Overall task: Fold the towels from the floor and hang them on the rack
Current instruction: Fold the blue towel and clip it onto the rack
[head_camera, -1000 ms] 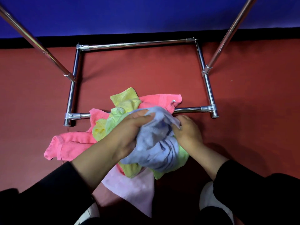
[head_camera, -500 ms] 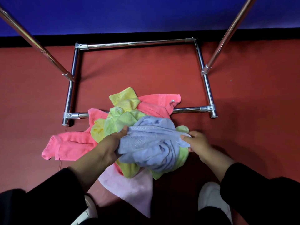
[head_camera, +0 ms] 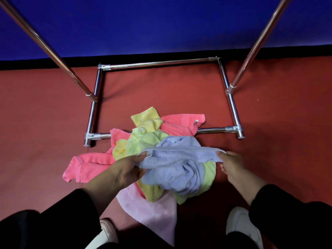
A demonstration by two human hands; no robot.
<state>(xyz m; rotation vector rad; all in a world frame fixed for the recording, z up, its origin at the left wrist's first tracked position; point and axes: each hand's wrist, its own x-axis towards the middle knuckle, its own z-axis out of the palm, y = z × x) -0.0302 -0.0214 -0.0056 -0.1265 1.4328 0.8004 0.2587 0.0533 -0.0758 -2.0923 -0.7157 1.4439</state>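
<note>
Across rack base bar (head_camera: pixel 212 130): towel pile (head_camera: pixel 147 139).

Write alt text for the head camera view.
Two hands, left hand and right hand, stretch the edge of a lavender towel above a heap of pink, yellow and green towels on a red floor, lying over the front bar of a chrome rack base.

No lettering, label, brand or number can be read anywhere before me: not on the towels I handle, the metal rack, the red floor or the blue wall behind it.
</note>
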